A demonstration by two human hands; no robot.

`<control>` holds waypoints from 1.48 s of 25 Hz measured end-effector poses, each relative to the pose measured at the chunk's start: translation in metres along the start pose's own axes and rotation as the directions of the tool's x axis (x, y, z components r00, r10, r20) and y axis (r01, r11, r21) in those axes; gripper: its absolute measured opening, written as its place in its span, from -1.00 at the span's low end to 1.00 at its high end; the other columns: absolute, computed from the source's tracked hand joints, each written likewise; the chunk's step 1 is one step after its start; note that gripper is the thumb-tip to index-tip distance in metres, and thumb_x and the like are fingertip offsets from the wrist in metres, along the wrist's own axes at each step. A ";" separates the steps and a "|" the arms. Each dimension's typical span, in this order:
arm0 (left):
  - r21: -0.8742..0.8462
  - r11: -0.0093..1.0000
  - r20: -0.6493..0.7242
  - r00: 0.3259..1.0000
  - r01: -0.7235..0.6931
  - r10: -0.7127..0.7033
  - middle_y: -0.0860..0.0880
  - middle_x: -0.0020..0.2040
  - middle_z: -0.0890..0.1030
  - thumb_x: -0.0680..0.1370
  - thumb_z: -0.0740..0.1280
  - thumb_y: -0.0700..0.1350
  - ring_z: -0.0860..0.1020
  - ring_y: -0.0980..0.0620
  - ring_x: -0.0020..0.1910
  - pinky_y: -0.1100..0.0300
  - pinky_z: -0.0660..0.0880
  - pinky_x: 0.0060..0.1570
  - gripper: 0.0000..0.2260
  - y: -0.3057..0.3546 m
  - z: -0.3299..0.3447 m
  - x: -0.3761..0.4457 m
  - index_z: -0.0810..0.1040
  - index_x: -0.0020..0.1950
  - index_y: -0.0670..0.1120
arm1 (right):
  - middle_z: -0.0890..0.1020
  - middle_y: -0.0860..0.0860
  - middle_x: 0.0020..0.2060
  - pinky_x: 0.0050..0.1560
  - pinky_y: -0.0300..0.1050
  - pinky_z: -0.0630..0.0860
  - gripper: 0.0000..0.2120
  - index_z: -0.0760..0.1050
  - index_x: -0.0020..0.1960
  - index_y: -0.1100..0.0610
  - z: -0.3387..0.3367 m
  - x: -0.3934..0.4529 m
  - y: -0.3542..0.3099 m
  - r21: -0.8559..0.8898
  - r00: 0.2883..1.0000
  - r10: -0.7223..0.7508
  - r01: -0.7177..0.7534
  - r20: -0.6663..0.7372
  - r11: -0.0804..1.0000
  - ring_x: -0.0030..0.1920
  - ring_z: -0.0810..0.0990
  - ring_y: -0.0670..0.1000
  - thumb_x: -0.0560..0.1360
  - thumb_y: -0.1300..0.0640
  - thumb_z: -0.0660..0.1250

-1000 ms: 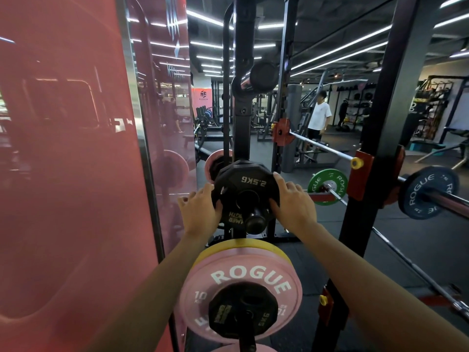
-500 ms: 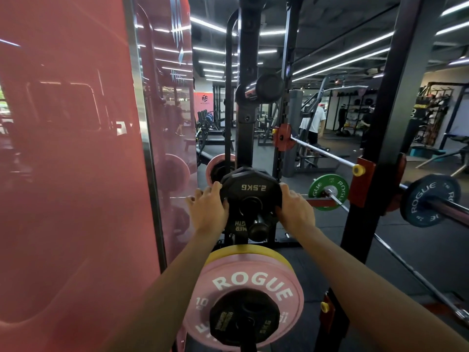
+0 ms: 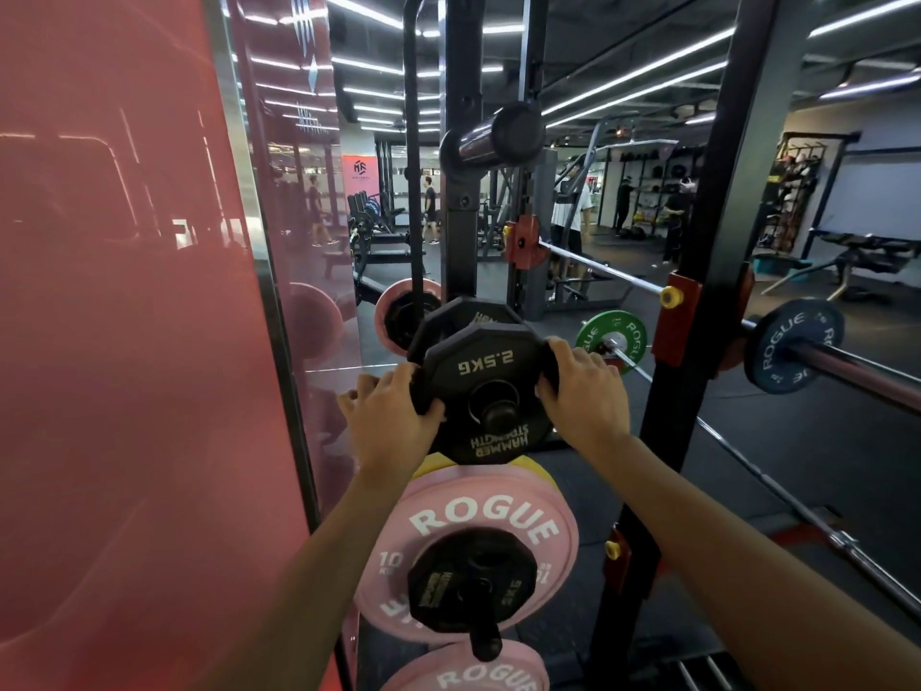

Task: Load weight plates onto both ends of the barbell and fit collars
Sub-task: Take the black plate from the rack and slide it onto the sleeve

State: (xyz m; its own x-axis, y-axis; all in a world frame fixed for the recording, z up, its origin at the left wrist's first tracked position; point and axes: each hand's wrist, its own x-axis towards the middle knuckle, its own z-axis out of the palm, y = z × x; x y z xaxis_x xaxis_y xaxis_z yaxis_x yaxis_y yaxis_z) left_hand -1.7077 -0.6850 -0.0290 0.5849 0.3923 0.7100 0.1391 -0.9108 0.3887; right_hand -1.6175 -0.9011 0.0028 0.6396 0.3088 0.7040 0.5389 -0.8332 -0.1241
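Nearest the camera, a pink round ROGUE bumper plate [image 3: 478, 521] is stored on a lower peg of the black steel rack [image 3: 717, 202], with a small black twelve-sided plate [image 3: 471, 586] hung in front of it and another pink plate [image 3: 468, 675] just seen below. Right above that, a black twelve-sided 2.5KG Hammer Strength plate [image 3: 486, 391] is gripped at both edges: the left hand [image 3: 393, 421] is curled round its left rim, the right hand [image 3: 583, 391] is wrapped over its right rim. The plate is seen upside down, with its centre hole round the black storage peg [image 3: 498, 413]. A second black plate [image 3: 468, 316] is sat just behind it on the same peg.

Off to the right, the steel barbell [image 3: 857, 371] is racked across the uprights, with a dark blue round ROGUE plate [image 3: 792, 346] already on the near sleeve. A green round ROGUE plate [image 3: 610, 339] is seen further back. On the left, everything is reflected in a red-tinted mirror wall [image 3: 124, 291]. A few people are spotted way back in the gym.
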 end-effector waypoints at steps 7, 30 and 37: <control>-0.057 0.997 -0.041 0.998 -0.059 0.057 0.08 -0.12 0.66 0.37 0.46 0.03 0.51 -0.08 0.02 -0.07 0.33 0.10 -0.74 0.018 -0.041 -0.026 0.58 0.02 0.03 | 0.64 0.07 -0.24 -0.02 0.06 0.44 -0.73 0.43 0.10 0.08 -0.036 -0.032 0.011 0.014 0.996 -0.084 0.085 -0.040 0.996 -0.13 0.61 0.16 0.46 -0.01 0.33; -0.402 0.842 0.102 0.896 -0.360 0.432 0.05 -0.22 0.61 0.31 0.56 0.04 0.51 -0.06 -0.05 -0.01 0.26 0.04 -0.68 0.348 -0.026 -0.222 0.64 0.02 0.04 | 0.64 0.02 -0.23 -0.14 -0.01 0.34 -0.71 0.47 0.09 0.01 -0.306 -0.312 0.242 -0.207 0.926 0.339 -0.369 -0.166 0.906 -0.15 0.57 0.17 0.40 0.02 0.39; -0.504 0.749 0.067 0.845 -0.430 0.531 0.10 -0.14 0.65 0.33 0.52 0.08 0.50 0.00 -0.02 0.15 0.13 -0.01 -0.66 0.447 0.059 -0.210 0.63 0.07 0.05 | 0.65 0.06 -0.22 -0.12 0.04 0.42 -0.69 0.46 0.12 0.03 -0.311 -0.312 0.344 -0.275 0.875 0.426 -0.478 -0.228 0.834 -0.11 0.59 0.19 0.41 0.03 0.40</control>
State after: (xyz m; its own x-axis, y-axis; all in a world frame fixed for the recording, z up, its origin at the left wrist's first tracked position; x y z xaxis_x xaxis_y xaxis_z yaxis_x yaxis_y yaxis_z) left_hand -1.7210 -1.1816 -0.0390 0.6218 -0.1604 0.7666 -0.5503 -0.7860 0.2819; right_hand -1.8024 -1.4263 -0.0421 0.6646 -0.1893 0.7228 -0.0065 -0.9688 -0.2478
